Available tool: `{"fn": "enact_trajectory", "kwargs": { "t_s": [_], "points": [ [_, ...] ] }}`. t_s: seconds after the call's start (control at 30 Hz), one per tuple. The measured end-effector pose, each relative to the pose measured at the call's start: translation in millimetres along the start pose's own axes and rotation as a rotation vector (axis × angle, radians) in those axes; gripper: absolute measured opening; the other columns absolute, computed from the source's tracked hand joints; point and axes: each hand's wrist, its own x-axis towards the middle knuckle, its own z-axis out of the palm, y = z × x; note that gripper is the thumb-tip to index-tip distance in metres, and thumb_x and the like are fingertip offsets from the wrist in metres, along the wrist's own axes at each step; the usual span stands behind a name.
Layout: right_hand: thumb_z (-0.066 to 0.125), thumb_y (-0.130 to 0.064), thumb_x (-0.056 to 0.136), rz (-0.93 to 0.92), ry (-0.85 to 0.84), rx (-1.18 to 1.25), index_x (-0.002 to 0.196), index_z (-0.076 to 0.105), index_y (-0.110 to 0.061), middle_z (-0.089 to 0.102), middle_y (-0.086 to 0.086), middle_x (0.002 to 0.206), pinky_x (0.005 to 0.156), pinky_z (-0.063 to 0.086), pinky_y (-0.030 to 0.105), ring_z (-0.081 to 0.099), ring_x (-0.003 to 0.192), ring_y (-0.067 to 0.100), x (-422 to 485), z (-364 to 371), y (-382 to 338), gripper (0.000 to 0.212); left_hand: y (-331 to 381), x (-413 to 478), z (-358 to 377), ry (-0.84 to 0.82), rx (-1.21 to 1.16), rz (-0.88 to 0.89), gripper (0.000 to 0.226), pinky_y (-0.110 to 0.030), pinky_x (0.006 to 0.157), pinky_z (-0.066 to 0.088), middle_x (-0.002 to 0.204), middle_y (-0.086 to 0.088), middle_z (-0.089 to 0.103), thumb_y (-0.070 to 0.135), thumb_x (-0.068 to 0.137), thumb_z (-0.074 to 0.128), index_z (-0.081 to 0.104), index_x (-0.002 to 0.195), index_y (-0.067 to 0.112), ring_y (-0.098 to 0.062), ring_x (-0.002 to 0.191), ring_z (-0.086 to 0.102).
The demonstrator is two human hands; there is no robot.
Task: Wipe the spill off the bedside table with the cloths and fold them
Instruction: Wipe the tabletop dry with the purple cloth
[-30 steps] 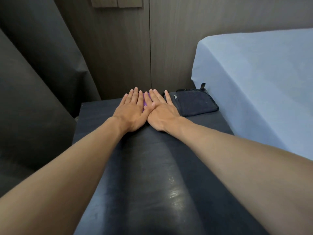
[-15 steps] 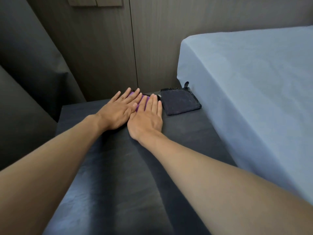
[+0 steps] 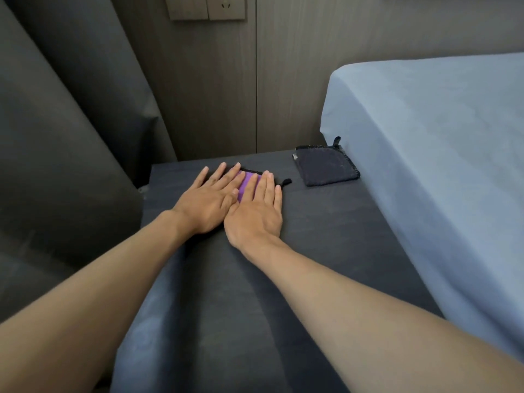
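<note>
A folded purple cloth with a black edge and a black loop lies at the back of the dark bedside table. Both my hands lie flat on it, side by side, palms down and fingers stretched. My left hand covers its left part and my right hand covers its right part, so only a purple strip shows between the fingers. A second cloth, dark navy and folded into a square, rests apart at the table's back right corner, close to the bed.
A bed with a pale blue sheet stands along the table's right side. A wood-panelled wall with a socket plate rises behind. Dark grey curtain folds hang at the left.
The purple cloth and both hands have slid left, away from the navy cloth, leaving a clear gap. Both hands stay flat on the cloth.
</note>
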Motion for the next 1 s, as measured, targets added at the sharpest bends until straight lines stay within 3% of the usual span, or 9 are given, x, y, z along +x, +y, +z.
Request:
{"fn": "enact_trajectory", "kwargs": {
  "t_s": [0.37, 0.67, 0.83, 1.0],
  "points": [
    [0.011, -0.039, 0.106, -0.404, -0.068, -0.023, 0.159, -0.006, -0.017, -0.012, 0.006, 0.169, 0.122, -0.016, 0.041, -0.018, 0.154, 0.020, -11.6, 18.0, -56.4, 0.060, -31.7, -87.3, 1.7, 0.017, -0.013, -0.403, 0.056, -0.041, 0.118, -0.021, 0.166, 0.005, -0.014, 0.042, 0.106, 0.005, -0.004, 0.158, 0.025, -0.015, 0.151, -0.018],
    [0.013, -0.039, 0.108, -0.924, -0.076, -0.172, 0.161, 0.002, -0.024, -0.001, 0.001, 0.170, 0.125, -0.008, 0.042, -0.008, 0.155, 0.015, 12.9, 9.8, -40.8, 0.057, 17.2, -103.1, 12.8, 0.106, -0.111, -0.884, 0.058, -0.046, 0.121, -0.017, 0.167, -0.002, -0.012, 0.038, 0.105, 0.006, -0.003, 0.158, 0.016, -0.021, 0.152, -0.017],
    [0.015, -0.041, 0.107, -1.118, -0.090, -0.195, 0.161, 0.005, -0.027, 0.003, -0.001, 0.170, 0.125, -0.007, 0.043, -0.006, 0.156, 0.013, 19.0, 2.8, -23.7, 0.057, 43.9, -106.3, 21.0, 0.179, -0.117, -0.981, 0.063, -0.044, 0.121, -0.014, 0.167, -0.011, -0.011, 0.040, 0.104, 0.008, -0.003, 0.157, 0.007, -0.024, 0.153, -0.015],
    [0.020, -0.039, 0.108, -1.168, -0.101, -0.230, 0.161, 0.002, -0.027, 0.001, -0.001, 0.170, 0.123, -0.013, 0.043, -0.006, 0.155, 0.013, 23.0, -3.3, -1.4, 0.056, 66.7, -95.9, 23.9, 0.206, -0.138, -1.008, 0.067, -0.043, 0.121, -0.013, 0.166, -0.017, -0.012, 0.042, 0.103, 0.012, -0.006, 0.155, 0.003, -0.028, 0.153, -0.014]
  ]
}}
